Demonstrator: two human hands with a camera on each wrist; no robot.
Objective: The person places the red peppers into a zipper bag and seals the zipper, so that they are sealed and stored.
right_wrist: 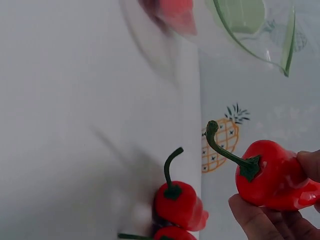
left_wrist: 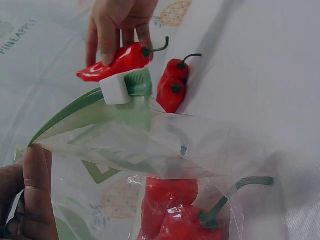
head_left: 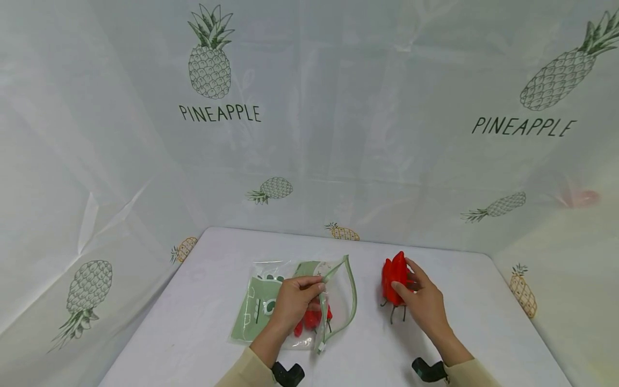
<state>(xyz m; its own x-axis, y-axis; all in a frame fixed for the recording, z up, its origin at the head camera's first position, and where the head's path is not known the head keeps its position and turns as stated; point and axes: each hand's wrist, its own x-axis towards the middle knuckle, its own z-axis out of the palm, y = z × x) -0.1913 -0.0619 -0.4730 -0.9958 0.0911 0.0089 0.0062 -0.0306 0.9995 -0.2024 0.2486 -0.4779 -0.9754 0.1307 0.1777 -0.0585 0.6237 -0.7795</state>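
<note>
My left hand [head_left: 292,302] pinches the green-edged rim of a clear zip bag [head_left: 242,322] with green print, and the bag's mouth gapes to the right. A white slider [left_wrist: 115,91] sits on the zip strip. Red peppers [left_wrist: 187,220] with green stems lie inside, seen through the plastic. Over to the right, my right hand [head_left: 429,305] holds a glossy red pepper [right_wrist: 275,172] between thumb and fingers, its curved stem free, apart from the bag. Below this hand, other red peppers [right_wrist: 177,204] lie close together on the table; the hand partly hides them in the head view.
A white-covered table [head_left: 193,333] bears everything. Pale curtain [head_left: 338,134] with pineapple prints hangs behind it and on both sides. Black wrist devices [head_left: 288,374] sit at both cuffs.
</note>
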